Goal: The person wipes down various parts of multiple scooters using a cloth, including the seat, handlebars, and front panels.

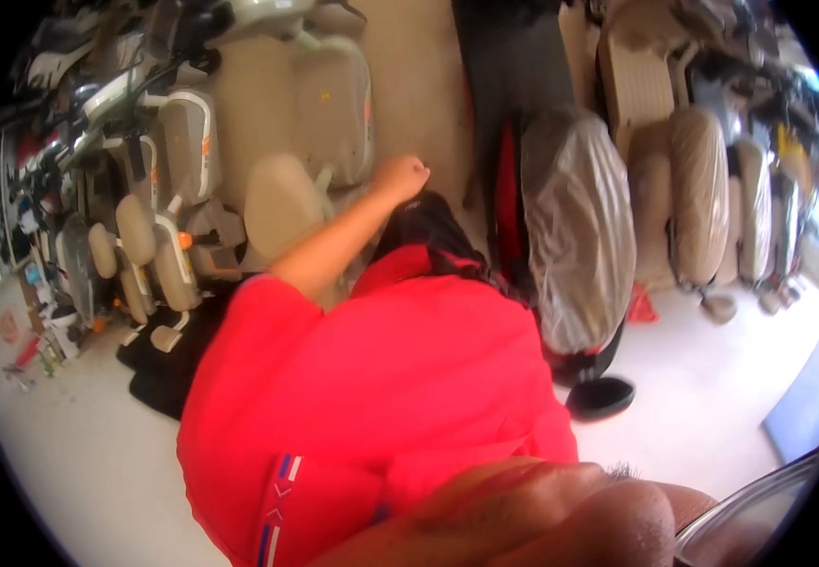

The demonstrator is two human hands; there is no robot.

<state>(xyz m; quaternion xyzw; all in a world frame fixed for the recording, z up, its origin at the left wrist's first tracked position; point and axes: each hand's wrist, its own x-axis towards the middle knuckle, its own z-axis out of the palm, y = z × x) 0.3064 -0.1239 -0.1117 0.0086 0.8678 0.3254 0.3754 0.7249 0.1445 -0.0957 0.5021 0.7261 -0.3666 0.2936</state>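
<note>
Your left hand (pixel 400 180), upper centre, has fingers curled, seemingly empty, near the beige seat (pixel 282 200); no handling visibly begun, right hand unseen, state unknown.

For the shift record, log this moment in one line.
left hand: curled, between beige seat and plastic-covered seat; right hand: not in view; scooters: both sides

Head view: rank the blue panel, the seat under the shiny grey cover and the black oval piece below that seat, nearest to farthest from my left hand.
Going by this view, from the left hand:
1. Grey-covered seat, to its right.
2. Black oval piece, lower right.
3. Blue panel, near the far right edge.
</note>
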